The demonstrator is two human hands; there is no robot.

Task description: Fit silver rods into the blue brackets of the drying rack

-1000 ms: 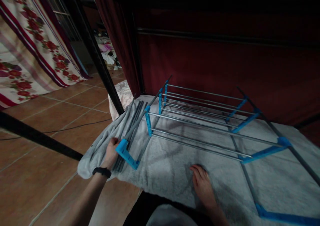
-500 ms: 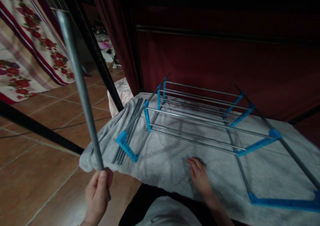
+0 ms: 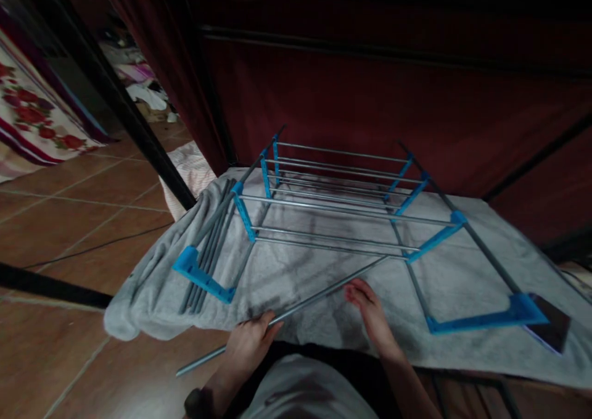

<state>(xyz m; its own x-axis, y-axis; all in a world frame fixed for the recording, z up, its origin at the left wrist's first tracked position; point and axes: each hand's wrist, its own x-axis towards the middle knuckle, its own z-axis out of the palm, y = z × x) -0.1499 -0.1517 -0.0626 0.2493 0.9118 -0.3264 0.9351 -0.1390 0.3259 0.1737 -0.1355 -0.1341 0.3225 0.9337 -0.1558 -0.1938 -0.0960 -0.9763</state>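
Observation:
My left hand (image 3: 250, 342) is closed around a long grey metal rod (image 3: 319, 295) that lies slanted across the grey blanket (image 3: 305, 283), its far end near the rack's front rails. My right hand (image 3: 370, 314) rests beside the rod with its fingers stretched toward it, holding nothing. In front of both hands lies a partly assembled rack (image 3: 337, 209) of grey rails and blue plastic connectors. A blue connector bar (image 3: 201, 276) sits at the rack's front left, another blue bar (image 3: 481, 319) at the front right. A bundle of loose grey rods (image 3: 208, 246) lies along the blanket's left side.
A dark red curtain (image 3: 370, 110) hangs close behind the rack. A black frame pole (image 3: 124, 110) slants at the left over brown floor tiles (image 3: 69, 209). A floral cloth (image 3: 32, 116) and scattered clothes lie far left. A dark flat object (image 3: 550, 326) sits by the right bar.
The left hand has brought the rod down from nearly upright to lying low across the blanket. The view has shifted right. The right hand has stayed on the blanket.

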